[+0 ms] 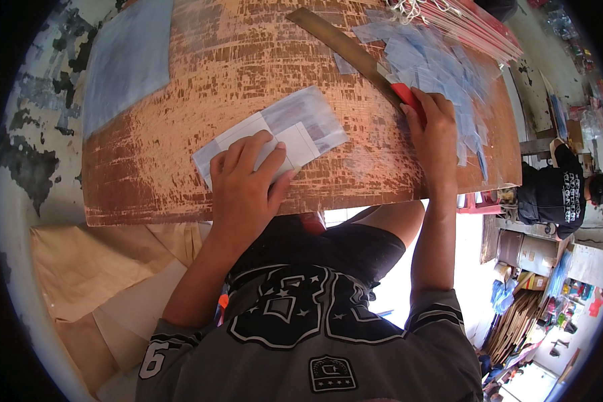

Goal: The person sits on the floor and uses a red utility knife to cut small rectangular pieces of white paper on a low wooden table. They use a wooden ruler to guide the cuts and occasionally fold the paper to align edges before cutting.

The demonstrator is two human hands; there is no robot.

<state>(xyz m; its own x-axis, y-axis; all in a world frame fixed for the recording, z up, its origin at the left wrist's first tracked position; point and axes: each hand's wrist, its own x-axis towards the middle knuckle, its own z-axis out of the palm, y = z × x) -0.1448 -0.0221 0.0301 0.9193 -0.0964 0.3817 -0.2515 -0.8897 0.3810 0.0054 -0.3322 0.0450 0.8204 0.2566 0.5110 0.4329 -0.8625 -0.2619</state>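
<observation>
My left hand (244,175) rests with its fingers apart on a white card (301,143) with thin lines drawn on it. Under the card lies a rectangular piece of translucent bluish plastic (323,115), set at a slant on the worn brown table (241,53). To the right, my right hand (433,127) is closed round a red-handled utility knife (402,94), its blade pointing away to the upper left. A long, dark, brownish ruler (338,45) lies diagonally on the table, running beneath the knife; my fingers hide its near end.
A heap of cut translucent plastic pieces (425,60) covers the table's right side. Behind it are red-and-white strips with white cords (472,27). A large bluish sheet (130,60) lies at the far left. Brown paper (107,268) sits below the table's left edge. Another person (559,191) is at right.
</observation>
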